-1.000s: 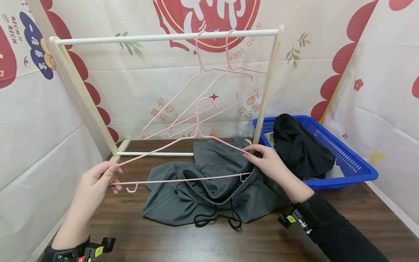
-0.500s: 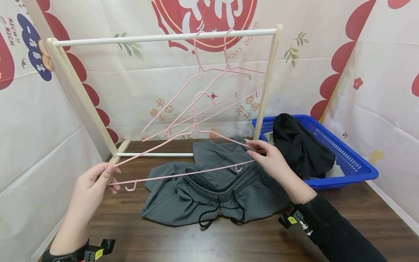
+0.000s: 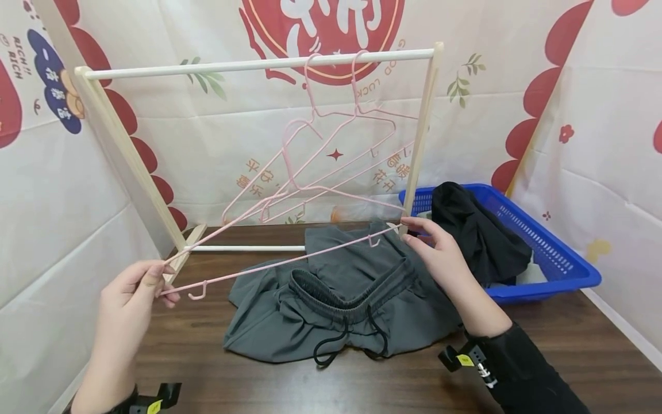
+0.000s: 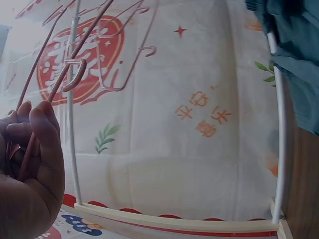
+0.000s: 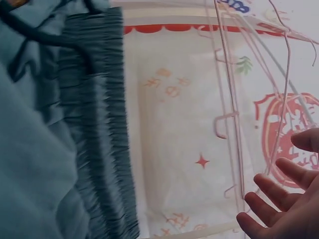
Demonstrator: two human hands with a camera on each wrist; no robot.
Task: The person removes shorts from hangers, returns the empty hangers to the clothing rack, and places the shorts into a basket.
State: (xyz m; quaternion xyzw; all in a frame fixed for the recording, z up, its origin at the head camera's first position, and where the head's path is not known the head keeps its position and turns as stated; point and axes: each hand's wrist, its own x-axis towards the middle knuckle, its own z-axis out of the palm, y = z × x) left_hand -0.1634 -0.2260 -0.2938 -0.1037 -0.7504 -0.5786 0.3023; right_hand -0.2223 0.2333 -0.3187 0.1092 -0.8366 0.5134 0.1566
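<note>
A pink clothes hanger (image 3: 298, 188) is held up above the table in the head view, its hook upright and its left end lower than its right. My left hand (image 3: 126, 305) pinches the left corner between thumb and fingers; the left wrist view shows this hand (image 4: 35, 154) curled round both rods. At the other end, my right hand (image 3: 439, 247) touches the right corner; its fingers (image 5: 279, 191) look spread and fairly straight in the right wrist view. Grey drawstring pants (image 3: 408, 313) lie below, waistband (image 5: 107, 139) gaping towards me.
Behind the hanger stands a wooden rack with a white top bar (image 3: 207, 68). Two more pink hangers (image 3: 355, 86) hang from its right part. To the right, a blue basket (image 3: 564, 282) holds a black garment (image 3: 476, 230). Printed cloth walls surround the table.
The hanger has moved up and left from over the pants, and its right end has risen. Both hands moved with it. My right hand's fingers have come away from the pants' waistband.
</note>
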